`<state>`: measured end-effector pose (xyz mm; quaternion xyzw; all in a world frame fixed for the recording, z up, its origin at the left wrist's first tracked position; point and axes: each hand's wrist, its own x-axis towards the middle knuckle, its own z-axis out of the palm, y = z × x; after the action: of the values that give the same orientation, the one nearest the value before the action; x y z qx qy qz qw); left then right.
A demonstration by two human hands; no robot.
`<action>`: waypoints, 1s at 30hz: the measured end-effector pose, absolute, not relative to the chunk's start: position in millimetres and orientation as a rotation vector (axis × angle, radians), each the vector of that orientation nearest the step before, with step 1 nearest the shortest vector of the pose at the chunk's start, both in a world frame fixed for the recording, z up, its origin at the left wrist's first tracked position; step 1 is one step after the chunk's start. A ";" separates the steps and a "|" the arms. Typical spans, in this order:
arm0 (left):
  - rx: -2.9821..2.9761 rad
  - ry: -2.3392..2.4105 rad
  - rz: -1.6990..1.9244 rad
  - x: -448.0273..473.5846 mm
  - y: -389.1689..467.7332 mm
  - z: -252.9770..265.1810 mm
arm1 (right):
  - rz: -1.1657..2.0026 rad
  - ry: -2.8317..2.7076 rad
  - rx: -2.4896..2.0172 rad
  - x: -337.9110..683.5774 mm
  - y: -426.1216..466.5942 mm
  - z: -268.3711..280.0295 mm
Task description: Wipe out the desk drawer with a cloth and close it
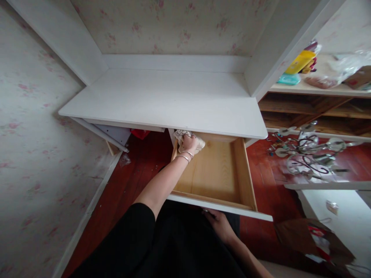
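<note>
A pale patterned cloth (pixel 199 145) is bunched under my left hand (pixel 189 143), whose fingers are closed on it. That hand reaches into the back left corner of a pulled-out wooden drawer (pixel 214 170), with the cloth against its inner side. Two bangles circle the wrist. My right hand (pixel 218 224) is low at the outer face of the white drawer front (pixel 232 211). Its fingers curl by a small dark, shiny piece that looks like the drawer's handle; they are partly in shadow. Above the drawer lies the white desk top (pixel 162 100).
On the right, a chandelier (pixel 313 154) with curled metal arms stands near the red wooden floor (pixel 269 181). Behind it is a shelf unit (pixel 307 104) bearing plastic-wrapped items. A brown paper bag (pixel 298 235) sits lower right by a white surface. Flowered wall (pixel 34 135) bounds the left.
</note>
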<state>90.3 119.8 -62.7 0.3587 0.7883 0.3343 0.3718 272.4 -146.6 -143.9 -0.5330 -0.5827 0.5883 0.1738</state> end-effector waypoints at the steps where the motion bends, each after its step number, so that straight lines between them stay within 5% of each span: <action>1: 0.924 2.038 0.853 94.3 125.5 -64.5 | 1.672 -1.648 -1.509 272.3 -147.1 -142.9; 30: 1.530 1.648 0.409 205.9 142.9 -100.7 | 1.652 -1.708 -1.520 276.0 -141.8 -147.8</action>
<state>205.9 142.9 -100.7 0.6091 0.6559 0.1630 0.4150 276.0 -141.8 -147.8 -0.5320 -0.5978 0.5781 0.1595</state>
